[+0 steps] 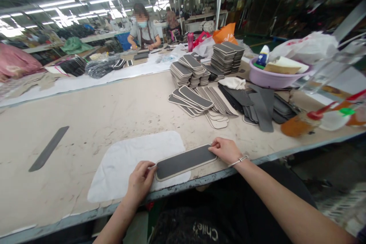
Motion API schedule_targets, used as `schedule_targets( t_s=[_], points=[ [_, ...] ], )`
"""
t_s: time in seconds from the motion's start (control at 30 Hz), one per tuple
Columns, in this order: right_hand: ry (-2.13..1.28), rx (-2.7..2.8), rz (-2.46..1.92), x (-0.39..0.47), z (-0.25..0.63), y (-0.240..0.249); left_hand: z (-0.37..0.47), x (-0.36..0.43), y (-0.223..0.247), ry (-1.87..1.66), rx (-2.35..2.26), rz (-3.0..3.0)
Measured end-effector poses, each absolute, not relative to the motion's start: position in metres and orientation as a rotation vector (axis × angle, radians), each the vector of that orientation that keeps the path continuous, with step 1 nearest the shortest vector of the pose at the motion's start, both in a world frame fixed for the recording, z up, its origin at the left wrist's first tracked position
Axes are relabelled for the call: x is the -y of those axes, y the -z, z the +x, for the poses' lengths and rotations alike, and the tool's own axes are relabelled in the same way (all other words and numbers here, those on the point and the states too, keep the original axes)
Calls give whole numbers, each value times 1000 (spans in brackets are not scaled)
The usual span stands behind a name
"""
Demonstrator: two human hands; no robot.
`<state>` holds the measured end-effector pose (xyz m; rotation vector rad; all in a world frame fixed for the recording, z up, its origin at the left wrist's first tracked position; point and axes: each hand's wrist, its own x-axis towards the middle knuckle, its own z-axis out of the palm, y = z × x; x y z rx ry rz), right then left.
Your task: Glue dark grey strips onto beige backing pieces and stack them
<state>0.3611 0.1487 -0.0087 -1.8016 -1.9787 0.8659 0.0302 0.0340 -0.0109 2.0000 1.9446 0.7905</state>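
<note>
A long dark grey panel with a pale border and rounded corners lies at the table's near edge, partly over a white sheet. My left hand pinches its left end between thumb and fingers. At the opposite end, my right hand grips the corner in a pinch, a bracelet on its wrist. Beyond my right hand are fanned bordered panels and loose dark grey strips. A single dark grey strip rests by itself on the left of the table.
Stacks of panels and taller stacks stand at the back right. Beside them sits a purple basin holding a bottle and papers. A bottle of orange liquid is near the right edge. Across the table, a masked person works.
</note>
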Motion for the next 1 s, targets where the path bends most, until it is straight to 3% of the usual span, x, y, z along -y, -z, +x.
schedule_targets(
  t_s=[0.1,0.23,0.6,0.73,0.83,1.0],
  points=[
    [-864,2003,-1789,-148,362,9,25,-24,12,-847,-1737,2254],
    [-869,2009,-1791,-148,362,8,24,-20,7,-656,-1521,2479],
    [-790,2070,-1758,-144,359,3,22,-25,7,-664,-1423,2545],
    [-567,2192,-1769,-137,359,-10,21,-26,9,-702,-1419,2558],
    [-436,2277,-1616,-121,342,-21,22,-27,8,-698,-1420,2565],
    [-607,2534,-1107,-73,271,-19,21,-25,9,-700,-1436,2551]
  ],
)
